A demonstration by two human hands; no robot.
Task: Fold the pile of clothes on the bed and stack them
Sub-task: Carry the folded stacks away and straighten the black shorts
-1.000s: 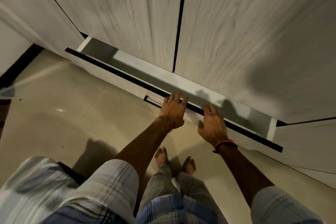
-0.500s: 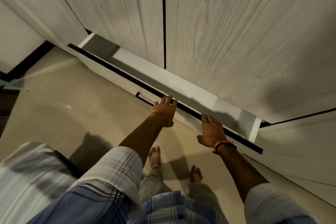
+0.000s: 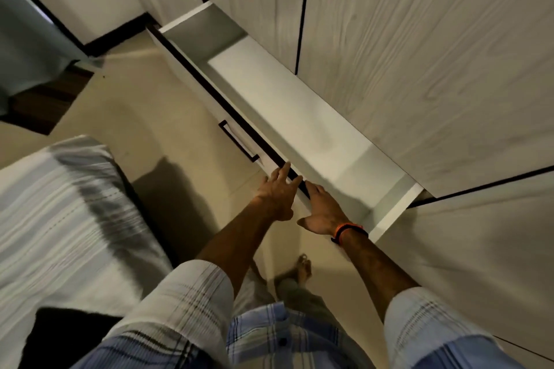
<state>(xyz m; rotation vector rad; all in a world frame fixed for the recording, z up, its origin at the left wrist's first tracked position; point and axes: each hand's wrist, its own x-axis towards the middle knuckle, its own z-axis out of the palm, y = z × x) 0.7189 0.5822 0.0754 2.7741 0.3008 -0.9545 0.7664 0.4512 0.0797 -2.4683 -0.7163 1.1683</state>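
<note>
A white drawer (image 3: 299, 117) stands pulled out from the base of the wardrobe, and nothing shows inside it. My left hand (image 3: 277, 196) lies with straight fingers on the drawer's dark front edge. My right hand (image 3: 322, 210), with an orange band at the wrist, rests beside it on the same edge with fingers reaching into the drawer. Neither hand holds anything. No pile of clothes is in view; a striped bed cover (image 3: 60, 219) shows at the left.
Pale wood-grain wardrobe doors (image 3: 419, 54) fill the upper right. A dark handle (image 3: 238, 141) sits on the drawer front. Beige tiled floor (image 3: 135, 105) runs between bed and wardrobe. My bare feet (image 3: 302, 269) stand below the drawer.
The drawer has come further out of the wardrobe. My hands have moved closer together on its front edge, and the view has swung left, bringing more of the bed into sight.
</note>
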